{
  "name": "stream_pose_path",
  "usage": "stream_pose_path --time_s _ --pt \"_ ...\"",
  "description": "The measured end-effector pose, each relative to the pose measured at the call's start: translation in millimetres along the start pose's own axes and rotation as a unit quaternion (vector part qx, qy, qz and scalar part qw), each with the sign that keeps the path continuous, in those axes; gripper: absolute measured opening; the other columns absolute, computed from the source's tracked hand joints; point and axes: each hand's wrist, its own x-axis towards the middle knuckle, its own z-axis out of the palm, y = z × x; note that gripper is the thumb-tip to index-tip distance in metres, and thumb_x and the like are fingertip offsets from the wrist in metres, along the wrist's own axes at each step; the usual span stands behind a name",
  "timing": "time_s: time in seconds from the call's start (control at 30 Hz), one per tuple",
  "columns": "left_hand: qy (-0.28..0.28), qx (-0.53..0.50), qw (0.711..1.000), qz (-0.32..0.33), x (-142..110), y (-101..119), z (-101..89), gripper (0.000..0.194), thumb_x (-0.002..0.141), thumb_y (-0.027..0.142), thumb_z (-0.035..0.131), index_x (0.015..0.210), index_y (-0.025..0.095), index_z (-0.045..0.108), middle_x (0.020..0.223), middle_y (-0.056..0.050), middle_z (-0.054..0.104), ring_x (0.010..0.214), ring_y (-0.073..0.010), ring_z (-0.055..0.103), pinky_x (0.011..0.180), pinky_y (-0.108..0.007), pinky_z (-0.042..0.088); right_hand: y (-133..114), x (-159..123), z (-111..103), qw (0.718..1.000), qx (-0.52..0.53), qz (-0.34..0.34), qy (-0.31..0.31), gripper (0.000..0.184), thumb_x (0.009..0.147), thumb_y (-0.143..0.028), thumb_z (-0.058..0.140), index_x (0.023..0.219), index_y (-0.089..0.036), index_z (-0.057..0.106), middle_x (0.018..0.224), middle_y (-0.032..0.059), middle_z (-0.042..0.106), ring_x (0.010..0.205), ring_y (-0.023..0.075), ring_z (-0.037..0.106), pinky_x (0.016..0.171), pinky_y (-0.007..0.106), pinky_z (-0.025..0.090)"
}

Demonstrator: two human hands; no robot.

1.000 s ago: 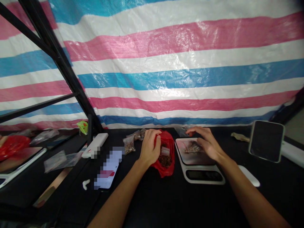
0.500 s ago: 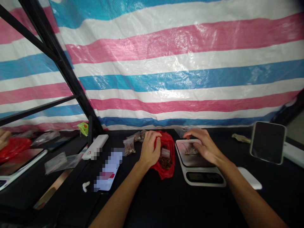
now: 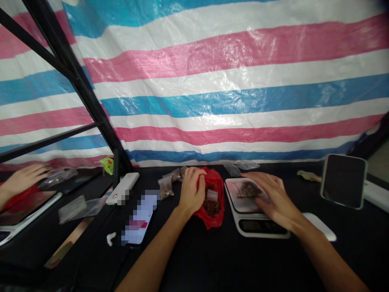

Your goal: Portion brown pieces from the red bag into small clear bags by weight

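My left hand (image 3: 192, 190) is curled over the left rim of a red plastic bag (image 3: 217, 182), gripping it. Brown dried bits (image 3: 212, 207) and a small clear zip bag (image 3: 212, 195) lie inside. To its right stands a white kitchen scale (image 3: 241, 229) with a shiny top plate. On that plate sits a small clear bag of brown stuff (image 3: 249, 189). My right hand (image 3: 272, 194) hovers over the plate's right side, fingers stretched out and apart, beside the small bag. Whether a fingertip touches the bag, I cannot tell.
Several filled small bags (image 3: 166, 185) lie left of the red bag; clear empty bags (image 3: 234, 169) lie behind the scale. Left are a phone (image 3: 141, 219), a white device (image 3: 126, 186) and an earbud (image 3: 111, 238). At right stands a dark-screened device (image 3: 344, 180). Another person's hand (image 3: 27, 178) shows far left.
My right hand has shifted right and opened out, uncovering more of the small bag on the scale. My left hand stays put. The other person's hand has come further into view.
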Motion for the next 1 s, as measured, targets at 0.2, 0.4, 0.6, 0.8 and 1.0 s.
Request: stream_pose_path --time_s 0.2,0.4,0.6,0.8,1.0 --pt "0.017 0.002 1.0 -0.004 0 -4 0.2 0.021 0.104 0.02 0.041 0.103 0.023 0.062 0.104 -0.006 0.063 0.105 -0.0232 0.055 0.094 -0.04 0.044 -3 3 11 1.0 -0.017 -0.001 -0.014 0.061 0.086 -0.023 0.065 0.144 -0.035 0.051 0.133 0.0072 0.066 0.128 0.0322 0.057 0.108 0.057 0.034" --pt "0.026 -0.001 1.0 -0.007 0 -6 1.9 0.022 0.105 0.021 0.04 0.101 0.023 0.062 0.102 -0.006 0.063 0.104 -0.023 0.055 0.093 -0.04 0.043 -11 7 18 0.999 -0.023 -0.011 0.034 0.037 0.094 -0.034 0.065 0.131 -0.032 0.064 0.124 0.0083 0.068 0.118 0.0301 0.061 0.104 0.052 0.04" --pt "0.023 -0.002 1.0 -0.005 0 -6 0.6 0.022 0.105 0.02 0.04 0.102 0.022 0.062 0.102 -0.007 0.063 0.104 -0.023 0.055 0.093 -0.04 0.044 -50 15 29 0.994 -0.05 -0.1 0.014 0.04 0.098 -0.026 0.06 0.138 -0.034 0.061 0.126 0.0086 0.067 0.118 0.0283 0.061 0.101 0.048 0.043" --pt "0.024 -0.003 1.0 -0.012 0 -6 0.1 0.023 0.105 0.021 0.039 0.102 0.023 0.062 0.103 -0.007 0.064 0.105 -0.0236 0.056 0.095 -0.041 0.045 -76 14 48 0.98 -0.139 -0.143 -0.008 0.065 0.092 -0.004 0.046 0.149 -0.034 0.052 0.134 0.0069 0.067 0.121 0.0293 0.06 0.093 0.046 0.044" --pt "0.025 -0.004 1.0 -0.01 0 -6 0.4 0.022 0.105 0.019 0.04 0.101 0.022 0.062 0.103 -0.007 0.064 0.103 -0.0231 0.055 0.094 -0.041 0.044 -70 13 48 0.986 -0.119 -0.119 -0.024 0.052 0.103 -0.021 0.048 0.153 -0.034 0.045 0.135 0.0057 0.069 0.117 0.0294 0.062 0.089 0.046 0.041"
